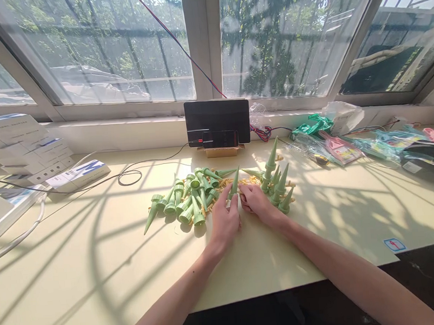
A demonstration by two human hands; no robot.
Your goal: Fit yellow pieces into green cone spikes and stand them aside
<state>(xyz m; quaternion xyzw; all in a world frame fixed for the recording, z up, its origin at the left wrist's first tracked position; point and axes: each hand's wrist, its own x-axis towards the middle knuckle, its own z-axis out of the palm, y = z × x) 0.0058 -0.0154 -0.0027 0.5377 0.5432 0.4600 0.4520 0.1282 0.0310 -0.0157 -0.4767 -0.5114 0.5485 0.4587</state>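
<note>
My left hand (224,220) is closed around a green plastic cone spike (234,182), whose tip points up. Right beside it, my right hand (256,202) has its fingers curled together near the spike; whatever is in them is hidden. To the left lies a heap of similar green spikes (186,214), many with their round open ends showing. Small yellow pieces (224,183) are scattered behind my hands. More green spikes (279,190), several standing point up with yellow pieces sticking out of their sides, are grouped to the right of my right hand.
A black tablet (217,117) with a phone (220,139) in front leans by the window. White boxes (26,146) are stacked at the left, with cables running across the table (165,275). Plastic-bagged items (338,146) and a black object (430,160) lie at the right.
</note>
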